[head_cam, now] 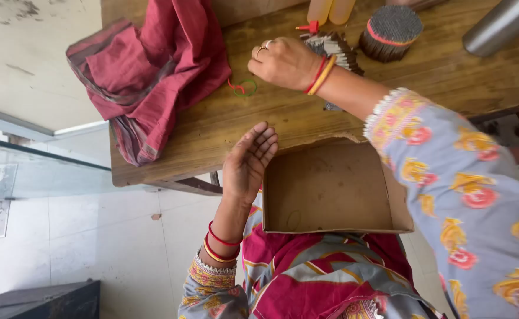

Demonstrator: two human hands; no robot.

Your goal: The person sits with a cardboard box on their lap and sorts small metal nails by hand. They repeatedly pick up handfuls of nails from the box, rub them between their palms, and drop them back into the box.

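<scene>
We see a wooden table [283,124]: red cloth [153,71] at nine o'clock, bundled sticks [391,32] at one, rubber bands [243,88] centre.

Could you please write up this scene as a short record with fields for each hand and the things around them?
Left hand: open, palm up, beside the cardboard box, holding nothing.
Right hand: closed, knuckles up, resting on loose sticks on the wooden table.
Near right hand: rubber bands, one red and one green.
Cloth: red cloth heaped at the table's corner.
Bundle: round banded stick bundle at the far edge.
</scene>
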